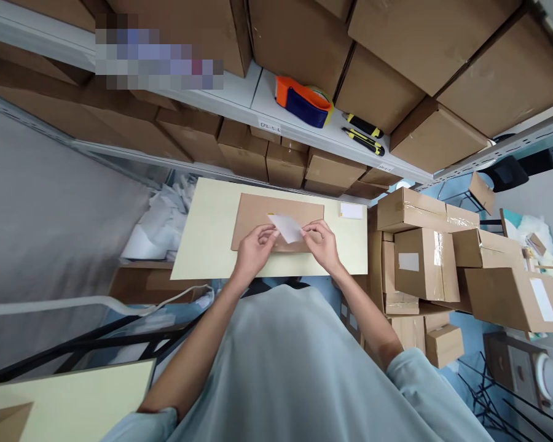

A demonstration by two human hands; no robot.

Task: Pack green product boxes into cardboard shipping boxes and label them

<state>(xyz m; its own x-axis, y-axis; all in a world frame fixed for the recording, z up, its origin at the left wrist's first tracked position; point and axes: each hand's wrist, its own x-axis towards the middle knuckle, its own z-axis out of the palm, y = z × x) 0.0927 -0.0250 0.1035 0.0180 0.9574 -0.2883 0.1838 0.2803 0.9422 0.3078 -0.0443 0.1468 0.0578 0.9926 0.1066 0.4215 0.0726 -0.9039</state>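
Between my two hands is a white label (287, 228), tilted and slightly curved, above a brown cardboard box (258, 212). My left hand (257, 245) pinches the label's left edge between thumb and fingers. At the opposite edge, my right hand (321, 244) grips it with the fingertips. The cardboard lies on a pale yellow table (207, 233), and my hands cover part of its near edge. Farther right on the table rests a small white stack of labels (351, 211).
Stacked cardboard boxes (426, 264) stand right of the table. Above it runs a shelf (239, 98) with boxes, an orange and blue tape dispenser (304, 103) and black-yellow utility knives (364, 140). Crumpled white paper (154, 224) fills a box on the left. A white cable (105, 301) crosses lower left.
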